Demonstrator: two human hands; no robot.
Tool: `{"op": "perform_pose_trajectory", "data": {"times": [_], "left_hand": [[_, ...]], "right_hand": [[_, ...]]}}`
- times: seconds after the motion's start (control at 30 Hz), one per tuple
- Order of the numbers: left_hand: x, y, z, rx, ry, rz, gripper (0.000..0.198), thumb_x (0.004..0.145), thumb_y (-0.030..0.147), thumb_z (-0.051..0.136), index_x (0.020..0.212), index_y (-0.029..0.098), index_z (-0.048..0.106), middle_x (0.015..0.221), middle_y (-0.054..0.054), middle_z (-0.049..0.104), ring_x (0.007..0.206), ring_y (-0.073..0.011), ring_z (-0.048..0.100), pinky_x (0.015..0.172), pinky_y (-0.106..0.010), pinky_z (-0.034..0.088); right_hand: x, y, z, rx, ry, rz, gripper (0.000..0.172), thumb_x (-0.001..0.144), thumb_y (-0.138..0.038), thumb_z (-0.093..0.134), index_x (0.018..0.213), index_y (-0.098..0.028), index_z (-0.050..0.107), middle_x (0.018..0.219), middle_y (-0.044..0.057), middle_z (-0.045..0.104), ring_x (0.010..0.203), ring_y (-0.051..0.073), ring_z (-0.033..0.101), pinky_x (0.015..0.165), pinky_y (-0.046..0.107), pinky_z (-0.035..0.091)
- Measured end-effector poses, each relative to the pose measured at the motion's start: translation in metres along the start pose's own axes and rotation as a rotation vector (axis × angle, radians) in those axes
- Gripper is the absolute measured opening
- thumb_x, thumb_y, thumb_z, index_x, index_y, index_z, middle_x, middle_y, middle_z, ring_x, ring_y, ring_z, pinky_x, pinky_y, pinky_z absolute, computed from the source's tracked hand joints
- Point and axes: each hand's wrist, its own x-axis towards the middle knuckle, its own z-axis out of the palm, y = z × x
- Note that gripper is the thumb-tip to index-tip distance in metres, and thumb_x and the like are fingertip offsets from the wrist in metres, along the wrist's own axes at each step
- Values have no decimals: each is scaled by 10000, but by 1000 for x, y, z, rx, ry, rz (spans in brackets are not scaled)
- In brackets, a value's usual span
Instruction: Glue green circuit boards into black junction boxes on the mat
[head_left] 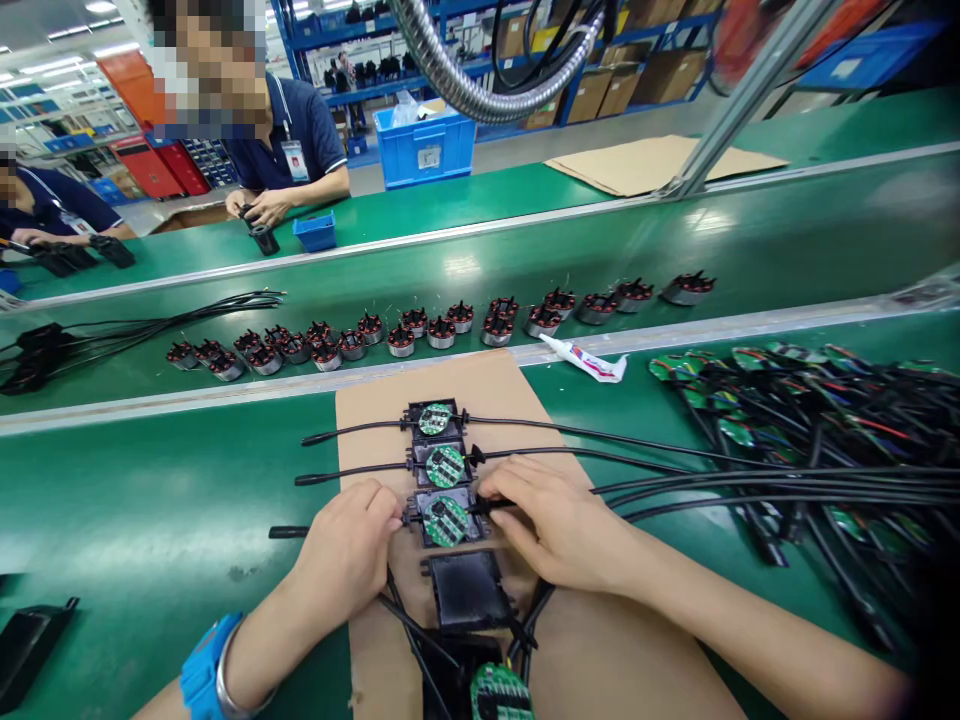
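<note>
Three black housings with round green circuit boards lie in a column on a brown cardboard sheet (495, 385); black cables run out of both sides. My left hand (346, 552) pinches the left edge of the nearest housing (445, 519). My right hand (559, 520) presses on its right side, where a cable enters. An empty black housing (469, 590) lies just below, and another green board (501, 693) shows at the bottom edge.
A row of small motor stators (442, 330) sits on the conveyor belt beyond. A white tube (585, 360) lies on the rail. A heap of cabled green boards (810, 420) fills the right. Two other people work across the belt beside a blue bin (426, 147).
</note>
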Motion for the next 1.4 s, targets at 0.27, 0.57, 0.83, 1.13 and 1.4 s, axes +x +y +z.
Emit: {"op": "perform_pose_trajectory", "data": {"times": [0.27,0.57,0.83,1.13,1.4], "left_hand": [[-22,23,-25,-298,-176,274,109,909,308,523,946,206,525,929,-52,581,859,-207,529,773,-341,429],[-43,31,-16,-318,-332,234,44,935,234,494,944,237,536,927,-9,576,865,-163,552,788,-279,426],[-49,24,-23,-373,-144,80,132,969,239,392,906,213,505,851,-13,538,763,-150,528,662,-259,409],[-40,20,-18,-44,-168,40,223,972,261,349,798,203,477,799,-11,528,678,-166,530,570,-276,388],[-43,24,-21,55,-13,196,204,935,181,357,754,194,449,736,-25,499,649,-183,469,566,-301,375]], "right_hand": [[-23,-42,-8,92,-86,-104,103,852,-287,552,842,-188,577,867,61,547,860,212,472,790,375,418],[-61,-74,30,72,-220,-208,155,680,-161,621,736,-202,482,869,20,495,820,176,464,622,267,365],[-49,-62,-14,187,-174,-18,197,810,-295,595,927,-196,471,892,32,562,770,162,523,656,284,414],[-41,-24,7,-116,-168,-5,187,866,-218,552,1034,-204,634,939,55,624,921,240,563,779,365,463],[-44,-25,10,-262,-14,-74,238,830,-228,628,1067,-215,650,844,20,625,812,200,555,675,306,420]]}}
